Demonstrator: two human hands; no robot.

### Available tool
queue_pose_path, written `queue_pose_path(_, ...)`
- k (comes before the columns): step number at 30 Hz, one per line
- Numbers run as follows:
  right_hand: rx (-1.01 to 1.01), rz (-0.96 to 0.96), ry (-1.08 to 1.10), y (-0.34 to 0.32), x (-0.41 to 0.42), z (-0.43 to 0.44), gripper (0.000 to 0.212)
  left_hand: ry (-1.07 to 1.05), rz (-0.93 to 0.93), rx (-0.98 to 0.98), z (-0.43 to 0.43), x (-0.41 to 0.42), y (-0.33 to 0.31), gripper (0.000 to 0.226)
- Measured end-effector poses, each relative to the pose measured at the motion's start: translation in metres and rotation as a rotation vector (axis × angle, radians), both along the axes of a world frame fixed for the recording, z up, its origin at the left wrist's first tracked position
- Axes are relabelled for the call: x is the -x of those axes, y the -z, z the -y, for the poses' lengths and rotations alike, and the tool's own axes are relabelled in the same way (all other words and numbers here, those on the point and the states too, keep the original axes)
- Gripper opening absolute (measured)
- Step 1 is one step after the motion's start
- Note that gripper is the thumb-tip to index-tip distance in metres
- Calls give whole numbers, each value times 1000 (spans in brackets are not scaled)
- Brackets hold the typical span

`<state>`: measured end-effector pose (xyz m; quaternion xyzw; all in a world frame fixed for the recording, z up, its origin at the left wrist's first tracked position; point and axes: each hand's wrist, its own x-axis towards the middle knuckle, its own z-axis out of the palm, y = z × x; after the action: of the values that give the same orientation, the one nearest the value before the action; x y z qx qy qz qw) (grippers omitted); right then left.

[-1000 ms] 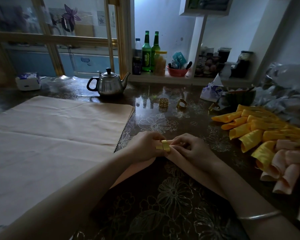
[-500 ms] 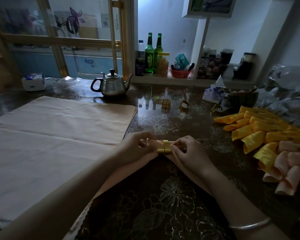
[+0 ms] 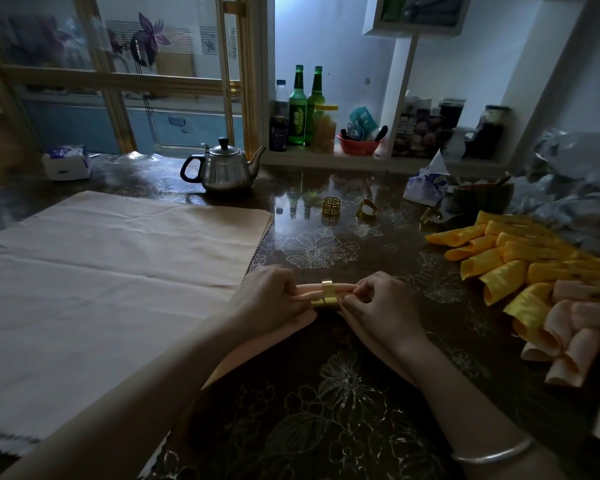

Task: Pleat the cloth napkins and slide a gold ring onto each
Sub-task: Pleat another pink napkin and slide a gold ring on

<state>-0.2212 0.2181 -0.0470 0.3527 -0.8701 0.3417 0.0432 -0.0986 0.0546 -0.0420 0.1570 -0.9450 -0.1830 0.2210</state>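
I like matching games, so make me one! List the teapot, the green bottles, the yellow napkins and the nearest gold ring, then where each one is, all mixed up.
1. teapot
2. green bottles
3. yellow napkins
4. nearest gold ring

A. round the peach napkin held by the left hand and right hand
B. on the shelf
C. heaped at the table's right side
D. just past the flat cloth's far edge

Pairs: 1-D, 2-B, 3-C, 4-A.
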Motion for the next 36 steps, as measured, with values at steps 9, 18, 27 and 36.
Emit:
queue_pose_path(9,-100,46,-14,-8,3,-9,23,-51,39,-138,0,4,-3,22)
queue_pose_path(18,-142,27,16,-11,-9,-19,18,-141,59,-148,-13,12,-5,36)
queue_pose_path(27,-221,109,17,-21,9,-22,64,-7,298,-146,-18,31,-20,79)
queue_pose_path(36,-281,124,22,-24,47,-34,70,-32,243,-81,-43,88,-15,50)
